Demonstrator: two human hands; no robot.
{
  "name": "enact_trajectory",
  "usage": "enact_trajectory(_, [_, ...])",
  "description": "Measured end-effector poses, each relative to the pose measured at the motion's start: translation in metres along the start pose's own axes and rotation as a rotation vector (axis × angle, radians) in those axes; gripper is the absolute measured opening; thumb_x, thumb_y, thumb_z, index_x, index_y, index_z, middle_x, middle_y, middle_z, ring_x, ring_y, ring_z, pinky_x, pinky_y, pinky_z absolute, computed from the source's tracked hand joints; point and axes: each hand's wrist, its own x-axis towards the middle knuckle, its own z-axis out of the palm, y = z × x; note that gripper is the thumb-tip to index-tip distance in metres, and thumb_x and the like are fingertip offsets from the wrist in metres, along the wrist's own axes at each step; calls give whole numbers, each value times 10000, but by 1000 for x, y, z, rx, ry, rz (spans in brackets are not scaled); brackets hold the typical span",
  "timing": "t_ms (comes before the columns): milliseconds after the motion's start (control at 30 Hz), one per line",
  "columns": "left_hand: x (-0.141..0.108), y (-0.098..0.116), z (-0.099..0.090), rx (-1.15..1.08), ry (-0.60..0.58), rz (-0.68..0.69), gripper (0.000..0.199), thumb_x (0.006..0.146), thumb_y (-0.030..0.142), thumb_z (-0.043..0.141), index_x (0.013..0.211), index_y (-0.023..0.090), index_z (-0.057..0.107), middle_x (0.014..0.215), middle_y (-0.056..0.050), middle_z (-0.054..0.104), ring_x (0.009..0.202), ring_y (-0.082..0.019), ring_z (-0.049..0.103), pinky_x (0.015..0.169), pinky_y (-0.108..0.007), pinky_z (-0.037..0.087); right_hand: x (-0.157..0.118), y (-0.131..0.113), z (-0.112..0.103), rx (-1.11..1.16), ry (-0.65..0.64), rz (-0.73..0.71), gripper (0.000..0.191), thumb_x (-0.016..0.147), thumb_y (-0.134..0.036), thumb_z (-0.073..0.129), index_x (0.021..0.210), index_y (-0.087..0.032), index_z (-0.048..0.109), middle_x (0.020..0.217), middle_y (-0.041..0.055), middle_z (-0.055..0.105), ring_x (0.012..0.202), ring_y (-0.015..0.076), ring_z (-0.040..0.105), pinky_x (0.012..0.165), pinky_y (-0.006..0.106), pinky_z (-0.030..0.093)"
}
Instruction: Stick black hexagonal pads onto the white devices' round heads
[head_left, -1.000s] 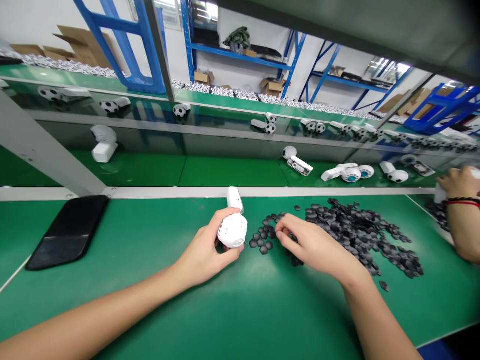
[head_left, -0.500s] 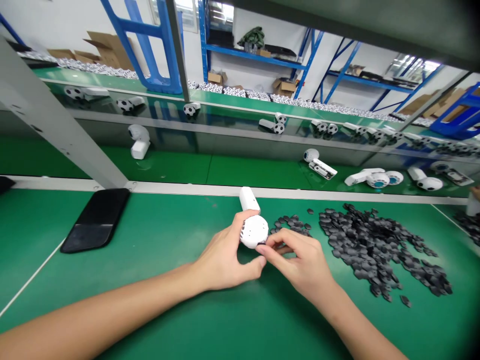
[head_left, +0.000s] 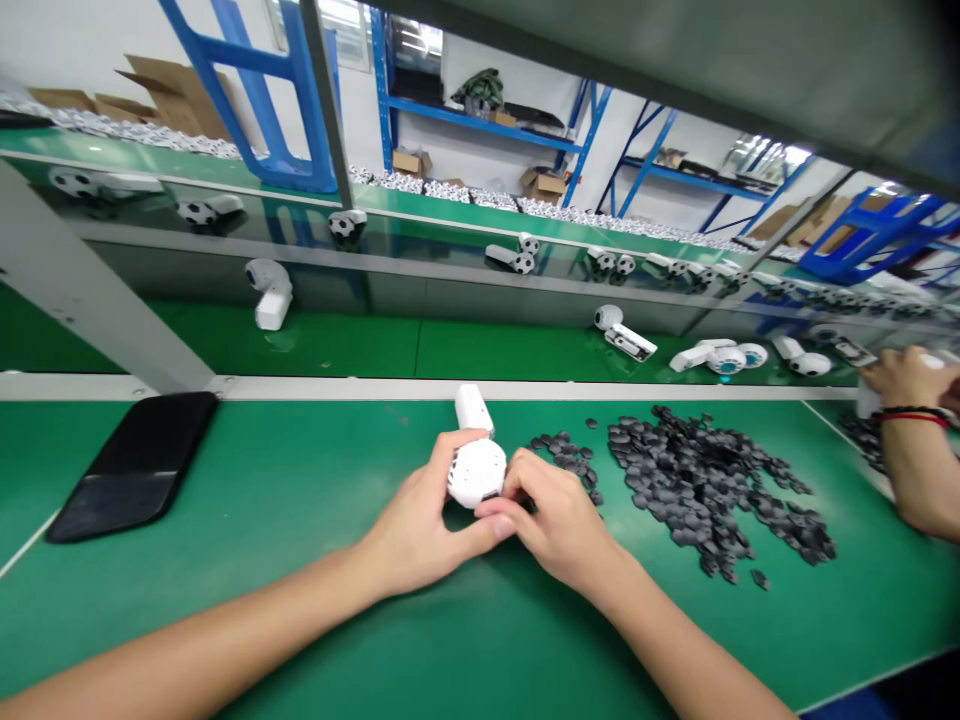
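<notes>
My left hand (head_left: 427,520) is closed round a white round-headed device (head_left: 478,472), its fingers at the far side and its thumb on the near side. The device's rectangular white body (head_left: 473,410) points away from me. Slots show along the head's left rim. My right hand (head_left: 551,515) is closed in a pinch at the head's lower right edge. A small black piece (head_left: 490,496) sits at that rim by the right thumb tip, partly hidden by the fingers. Beside the right hand lies a small group of black pieces (head_left: 566,452).
A large pile of black pieces (head_left: 697,480) spreads over the green table to the right. A black tray-like pad (head_left: 139,465) lies left. Beyond the white rail (head_left: 390,388), more white devices (head_left: 626,335) lie on a green belt (head_left: 450,345). A co-worker's hand (head_left: 915,400) is far right.
The view has shifted to the right, and a co-worker's arm now shows there. My right fingers have curled closer against the device's rim, where the black piece is. My left hand keeps its hold.
</notes>
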Motion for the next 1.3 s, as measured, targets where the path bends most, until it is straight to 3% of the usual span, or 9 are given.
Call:
enact_trajectory(167, [5,-4,-13,-39,60,40,471,969,450,616,1359,262,431,981,-5,618,770,-168,553,706,-273,446,1,24,-44,27,-108,160,301,1113,-333,407,1115,-241,693,1012,35,729,921,182,675,829,292,498])
enact_trajectory(267, [9,-2,-21,-107,90,65,440,955,466,624,1321,259,493,947,-4,596,759,-167,523,679,-267,425,-4,53,-72,-175,-11,320,249,1075,-356,505,1094,-247,728,1063,42,745,973,220,680,846,324,495])
enact_trajectory(367, [10,-3,-24,-144,100,56,425,948,465,631,1307,264,521,980,-17,586,777,-171,510,675,-269,423,-8,73,-82,-271,-114,386,217,1038,-358,563,1053,-260,756,1027,38,736,867,212,678,757,320,496])
enact_trajectory(467, [7,-9,-24,-113,102,31,466,952,476,626,1345,270,485,1030,-33,587,778,-172,500,657,-266,415,-9,73,-77,-320,-215,389,170,982,-396,657,1037,-276,764,983,24,717,791,190,660,702,303,482])
enact_trajectory(700, [8,-13,-20,-9,27,16,523,952,447,645,1412,306,437,1162,-37,600,850,-182,541,708,-265,434,-5,65,-72,-324,-174,363,218,1012,-368,618,954,-237,782,935,45,735,821,209,689,759,334,513])
enact_trajectory(833, [11,-12,-17,-6,13,28,476,946,364,653,1359,291,428,1092,-17,586,846,-172,538,708,-258,440,-4,47,-64,107,-75,508,259,969,-431,668,925,-202,779,879,62,788,789,227,756,734,336,595])
enact_trajectory(1033, [9,-20,-9,56,39,173,480,902,199,672,1266,280,371,1165,-31,547,928,-173,574,828,-297,467,0,-4,-18,697,-108,614,258,852,-415,819,880,-184,706,789,54,794,736,208,772,684,294,623])
enact_trajectory(1200, [6,-20,-6,91,-11,285,532,926,140,594,1389,323,406,1218,-62,484,978,-187,582,868,-327,498,-1,-9,3,575,-38,524,243,917,-407,746,820,-196,675,761,26,750,705,174,716,634,258,579])
enact_trajectory(1300, [4,-18,-5,90,-50,289,644,845,228,722,1412,334,436,1260,-74,439,1028,-219,581,883,-359,532,-2,-9,5,455,-23,515,254,882,-401,774,763,-201,673,714,9,736,613,156,676,552,238,527])
